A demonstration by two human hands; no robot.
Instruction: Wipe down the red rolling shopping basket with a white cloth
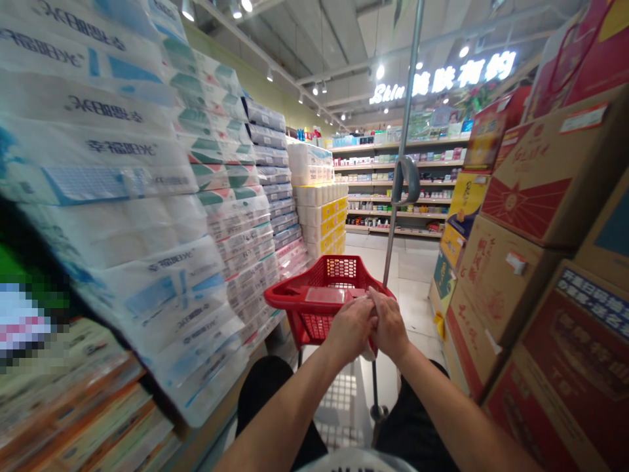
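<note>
Ahead of my body stands a red shopping cart (324, 296) with a perforated basket. My left hand (352, 326) and my right hand (389, 321) are together at the cart's near right corner, touching each other, fingers curled. Something whitish shows between and below them, too hidden to name. A metal pole (403, 124) with a grey hook-like fitting (405, 180) rises just beyond my hands at the cart's right side. The inside of the basket is mostly hidden by its near rim.
Tall stacks of wrapped paper packs (142, 164) line the left side. Cardboard boxes (545, 170) are piled on the right. A tiled aisle (410, 275) runs between them towards shelves of small goods (398, 180) at the back.
</note>
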